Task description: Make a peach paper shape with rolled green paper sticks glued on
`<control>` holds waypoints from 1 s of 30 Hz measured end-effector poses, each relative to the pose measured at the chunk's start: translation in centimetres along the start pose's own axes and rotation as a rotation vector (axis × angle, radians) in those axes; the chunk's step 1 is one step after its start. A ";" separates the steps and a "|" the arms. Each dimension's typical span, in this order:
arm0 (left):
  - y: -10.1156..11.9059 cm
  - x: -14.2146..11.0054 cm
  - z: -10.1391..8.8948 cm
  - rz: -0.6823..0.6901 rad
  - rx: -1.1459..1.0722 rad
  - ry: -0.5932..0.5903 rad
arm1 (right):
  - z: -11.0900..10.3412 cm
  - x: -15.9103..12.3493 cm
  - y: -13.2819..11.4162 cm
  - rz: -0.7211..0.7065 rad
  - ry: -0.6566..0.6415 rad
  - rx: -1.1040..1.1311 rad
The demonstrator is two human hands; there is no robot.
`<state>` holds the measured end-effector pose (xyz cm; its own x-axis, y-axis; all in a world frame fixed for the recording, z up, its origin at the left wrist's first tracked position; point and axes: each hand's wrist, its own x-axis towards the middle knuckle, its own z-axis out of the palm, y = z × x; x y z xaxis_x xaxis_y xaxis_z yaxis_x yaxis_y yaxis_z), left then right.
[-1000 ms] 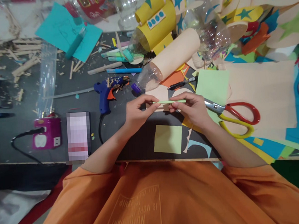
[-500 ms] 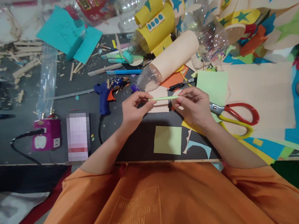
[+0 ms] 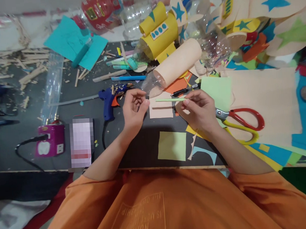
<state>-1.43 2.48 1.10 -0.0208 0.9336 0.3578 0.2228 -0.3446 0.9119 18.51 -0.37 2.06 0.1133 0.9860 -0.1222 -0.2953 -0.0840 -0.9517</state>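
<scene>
Left hand [image 3: 132, 112] (loosely curled) near green strip [image 3: 169, 100]

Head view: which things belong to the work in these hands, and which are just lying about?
Seemingly part of the work:
thin green strip, held by the right hand
left hand, near the strip's other end, not touching it

Apparently just lying about:
blue glue gun
scissors with red and yellow handles
magenta box
wood scraps

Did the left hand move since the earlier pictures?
Yes. Judged against the blue glue gun, the left hand has moved a little to the left, closer to it. It no longer touches the thin green strip.
</scene>
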 end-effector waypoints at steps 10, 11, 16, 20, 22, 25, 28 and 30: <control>0.4 -1.3 0.7 0.383 0.204 -0.300 | -0.1 -0.1 0.7 -0.039 -0.213 -0.113; 0.4 -1.3 0.7 0.388 0.199 -0.298 | -0.2 -0.1 0.7 -0.040 -0.210 -0.109; 0.8 -1.1 0.3 0.214 0.232 -0.251 | -0.4 -0.4 0.5 -0.054 -0.174 -0.157; 0.7 -0.6 -0.1 0.142 0.294 -0.217 | -0.3 -0.9 -0.3 -0.252 -0.479 -0.585; 0.3 -0.4 0.0 0.235 0.340 -0.263 | 0.0 -1.3 -0.7 -0.367 -0.721 -0.885; -0.2 -0.3 0.1 0.356 0.393 -0.342 | 0.6 -1.7 -0.7 -0.420 -0.877 -1.163; 0.1 -0.6 0.1 0.334 0.408 -0.335 | 1.0 -2.2 -0.4 -0.417 -0.911 -1.197; 0.5 -0.8 0.1 0.261 0.379 -0.320 | 1.1 -2.4 -0.1 -0.448 -0.909 -1.156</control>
<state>-1.25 1.58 1.27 0.3658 0.8258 0.4293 0.5171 -0.5638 0.6440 17.25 -2.59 2.79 -0.7368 0.6757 0.0236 0.5267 0.5956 -0.6065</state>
